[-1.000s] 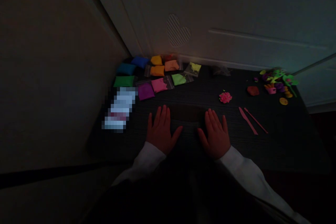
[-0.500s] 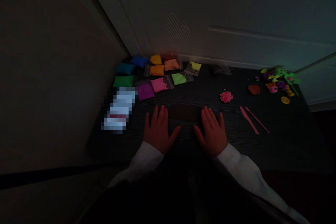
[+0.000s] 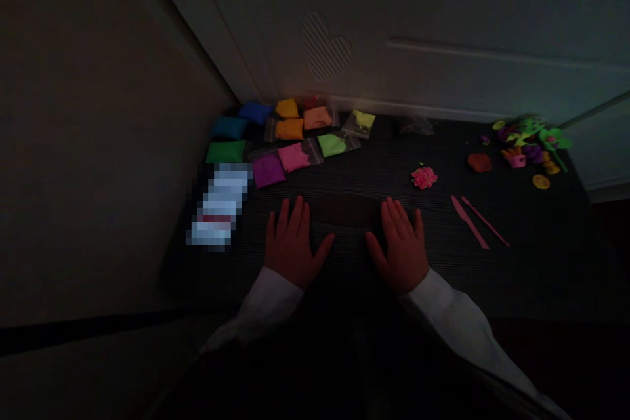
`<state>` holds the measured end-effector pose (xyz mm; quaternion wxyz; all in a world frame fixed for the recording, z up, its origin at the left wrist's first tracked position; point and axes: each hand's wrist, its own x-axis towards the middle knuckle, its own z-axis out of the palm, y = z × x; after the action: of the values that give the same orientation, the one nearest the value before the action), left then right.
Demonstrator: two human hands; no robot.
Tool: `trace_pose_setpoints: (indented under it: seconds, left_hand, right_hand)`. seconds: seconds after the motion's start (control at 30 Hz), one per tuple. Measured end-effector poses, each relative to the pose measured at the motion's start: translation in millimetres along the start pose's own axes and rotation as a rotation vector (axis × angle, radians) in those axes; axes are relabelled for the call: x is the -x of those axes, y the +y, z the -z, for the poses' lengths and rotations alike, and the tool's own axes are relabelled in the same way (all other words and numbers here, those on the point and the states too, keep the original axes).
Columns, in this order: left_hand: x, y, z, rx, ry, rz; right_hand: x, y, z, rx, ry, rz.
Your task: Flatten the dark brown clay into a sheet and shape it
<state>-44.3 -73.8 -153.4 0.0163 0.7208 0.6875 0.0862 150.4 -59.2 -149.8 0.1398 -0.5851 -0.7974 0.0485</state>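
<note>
Both hands lie palm down on the dark table [image 3: 344, 275], fingers stretched out and a gap between them. My left hand [image 3: 290, 243] is at the left end of a flat, dark brown piece [image 3: 347, 210], perhaps clay. At its right end is my right hand [image 3: 399, 246]. Whether the fingers press on the piece is hard to tell in the dim light. Beyond my right hand sits a pink flower [image 3: 424, 177] with green tips. Farther right lie a pink plastic knife [image 3: 469, 222] and a thin pink stick tool [image 3: 485, 220].
Several bags of coloured clay, such as a purple one [image 3: 269, 170] and a green one [image 3: 225, 152], are at the back left. A blurred-out bright phone-like screen [image 3: 220, 205] lies below them. Small clay models [image 3: 529, 141] and a reddish-brown lump [image 3: 479, 162] stand at the back right.
The view has shifted slightly, with the wall and bags a little higher in the picture. Both hands stay flat, in almost the same places beside the brown piece.
</note>
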Motion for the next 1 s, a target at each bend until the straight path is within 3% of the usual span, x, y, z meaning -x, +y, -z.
trace_pose_setpoints:
  seconds: [0.33, 1.0]
  left_hand:
    - [1.2, -1.4, 0.6, 0.028, 0.029, -0.037]
    - [-1.0, 2.6, 1.3, -0.018, -0.045, -0.045]
  right_hand:
    - [0.1, 2.4, 0.3, -0.039, 0.003, -0.019]
    - [0.0, 2.8, 0.3, -0.073, 0.01, -0.022]
